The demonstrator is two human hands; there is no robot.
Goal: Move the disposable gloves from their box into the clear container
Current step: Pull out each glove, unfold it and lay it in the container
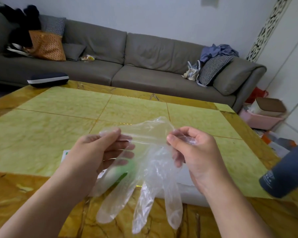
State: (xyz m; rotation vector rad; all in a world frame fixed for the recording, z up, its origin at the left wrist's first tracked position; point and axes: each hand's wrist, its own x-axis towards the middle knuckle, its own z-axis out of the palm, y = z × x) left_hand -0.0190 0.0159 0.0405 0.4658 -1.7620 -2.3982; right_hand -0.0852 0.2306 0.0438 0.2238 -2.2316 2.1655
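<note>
While both hands hover above yellow-green marble-pattern tabletop [58, 117], thin clear plastic disposable glove [150, 162] hangs stretched between them, fingers dangling down. Left hand [95, 152] pinches cuff edge between thumb and fingers, right hand [193, 152] curls round other cuff corner, bunching it. White-and-green glove box [67, 155] lies flat underneath, mostly hidden. Clear container [187, 191] sits just right of box, behind glove. Dark grey-blue bottle [287, 172] at right edge

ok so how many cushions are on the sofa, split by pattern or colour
Checked black-and-white cushions: 2, one at the sofa's far left, one at the right end
Orange patterned cushions: 1
Plain grey cushions: 1
Total: 4
</note>
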